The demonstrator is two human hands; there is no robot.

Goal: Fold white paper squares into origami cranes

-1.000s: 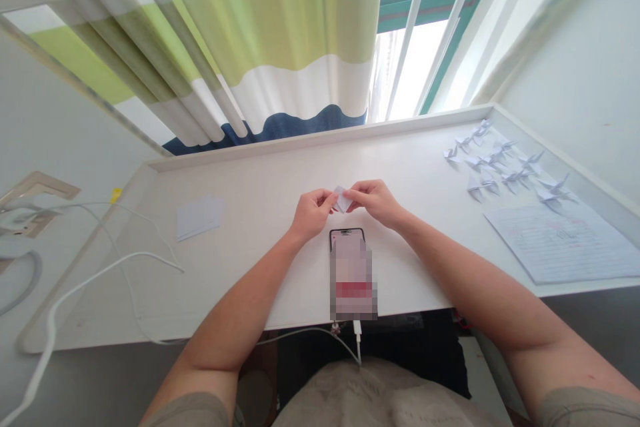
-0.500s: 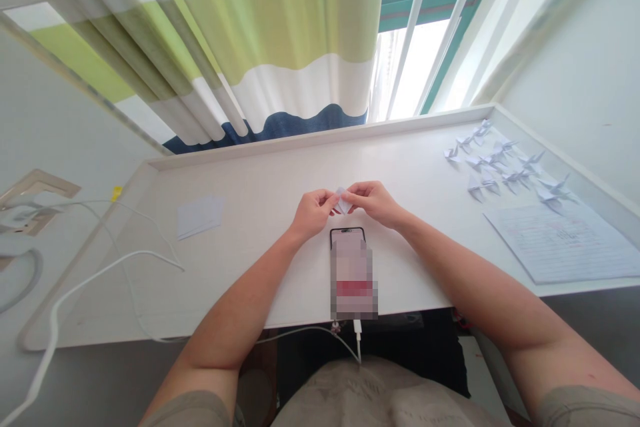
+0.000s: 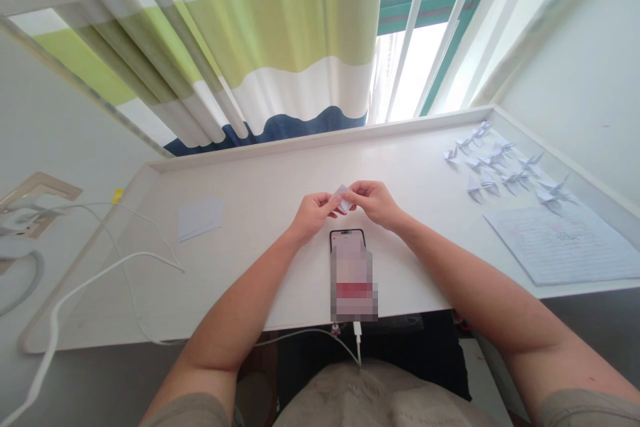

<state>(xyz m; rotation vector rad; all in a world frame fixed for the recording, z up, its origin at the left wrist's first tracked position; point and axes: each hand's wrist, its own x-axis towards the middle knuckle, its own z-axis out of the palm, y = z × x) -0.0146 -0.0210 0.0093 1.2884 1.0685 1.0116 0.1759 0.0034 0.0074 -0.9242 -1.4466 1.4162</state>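
Note:
A small folded piece of white paper (image 3: 343,195) is pinched between my two hands, just above the middle of the white table. My left hand (image 3: 316,212) grips its left side with thumb and fingers. On the other side, my right hand (image 3: 373,202) has its fingertips closed on the paper's right edge. The finer folds are too small to make out, and fingers cover part of it. Right below the hands lies a phone (image 3: 349,240) with a blurred screen. Several folded white paper cranes (image 3: 505,163) stand at the table's far right.
Loose white paper sheets (image 3: 200,219) lie on the left of the table (image 3: 260,180). A written sheet (image 3: 560,243) is at the right, near the cranes. White cables (image 3: 95,285) run over the left side, and a charging cable (image 3: 357,333) enters the phone. A raised rim borders the back.
The folded paper has turned slightly between my fingertips, and its visible face is tilted differently. Both hands stay in nearly the same place.

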